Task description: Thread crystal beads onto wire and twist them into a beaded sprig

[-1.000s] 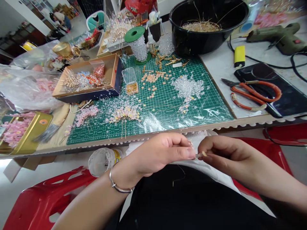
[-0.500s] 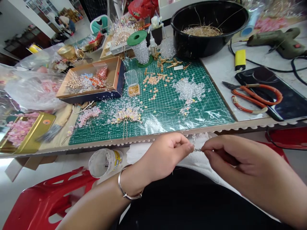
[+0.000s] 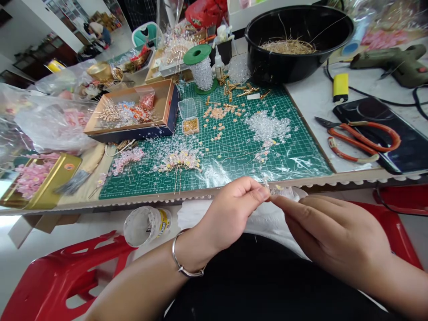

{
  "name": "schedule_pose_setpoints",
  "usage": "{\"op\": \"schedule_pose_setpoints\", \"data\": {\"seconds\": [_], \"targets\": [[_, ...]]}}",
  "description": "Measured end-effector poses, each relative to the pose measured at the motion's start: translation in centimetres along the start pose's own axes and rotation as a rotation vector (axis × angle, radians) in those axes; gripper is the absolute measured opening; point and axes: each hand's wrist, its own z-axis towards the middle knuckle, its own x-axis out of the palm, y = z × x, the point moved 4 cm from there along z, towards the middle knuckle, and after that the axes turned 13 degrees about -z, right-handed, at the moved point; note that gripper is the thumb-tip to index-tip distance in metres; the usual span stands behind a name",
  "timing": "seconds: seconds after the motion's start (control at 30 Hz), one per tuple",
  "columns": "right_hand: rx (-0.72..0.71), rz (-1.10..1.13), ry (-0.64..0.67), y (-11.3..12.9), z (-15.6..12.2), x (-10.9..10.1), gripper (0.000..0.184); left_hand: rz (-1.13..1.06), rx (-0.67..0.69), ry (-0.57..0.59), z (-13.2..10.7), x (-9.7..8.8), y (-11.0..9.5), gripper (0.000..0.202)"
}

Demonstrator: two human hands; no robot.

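Over my lap, just in front of the table edge, my left hand (image 3: 236, 209) pinches a small beaded wire sprig (image 3: 273, 189) with clear beads and pale yellow bits. The index fingertip of my right hand (image 3: 331, 232) meets the left thumb at the sprig's base. Its other fingers are curled, and the wire between them is mostly hidden. Beyond the hands on the green cutting mat (image 3: 230, 171) lie a pile of clear beads (image 3: 269, 126), a small beaded spray (image 3: 264, 151), peach flower-shaped beads (image 3: 217, 112) and a pink beaded hair comb (image 3: 180, 161).
Orange-handled pliers (image 3: 364, 138) rest on a dark phone (image 3: 397, 133) at right, near a yellow lighter (image 3: 340, 88) and glue gun (image 3: 394, 64). Behind are a black basin (image 3: 297, 67), bead spool (image 3: 200, 73) and open box (image 3: 133, 129). A red stool (image 3: 67, 276) stands lower left.
My right hand has shifted from pulling at the wire a little apart to touching the left fingertips, index finger stretched out. The beaded sprig now shows above the fingers. The view has tilted slightly.
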Motion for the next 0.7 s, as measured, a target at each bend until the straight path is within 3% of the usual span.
{"op": "schedule_pose_setpoints", "data": {"seconds": [0.1,0.17,0.3,0.37,0.53,0.7], "targets": [[-0.018,0.071,-0.025,-0.6,-0.2,0.2,0.039,0.030,-0.001,0.020,0.0,-0.1,-0.3,0.028],[0.049,0.201,-0.037,-1.2,-0.4,0.5,0.041,-0.014,-0.008,0.054,0.0,0.0,-0.5,0.028],[0.173,0.490,0.041,-1.8,0.0,1.0,0.016,-0.018,-0.059,0.257,-0.2,0.5,-1.3,0.026],[0.180,0.571,0.140,-1.9,0.7,1.0,0.016,0.072,-0.097,0.341,-0.6,0.6,-1.8,0.024],[0.117,0.679,0.384,-2.2,2.1,0.6,0.017,0.516,-0.247,0.421,-1.2,0.6,-2.4,0.023],[0.119,0.567,0.432,-2.0,2.3,-0.3,0.027,0.704,-0.260,0.445,-0.7,0.6,-1.9,0.018]]}}
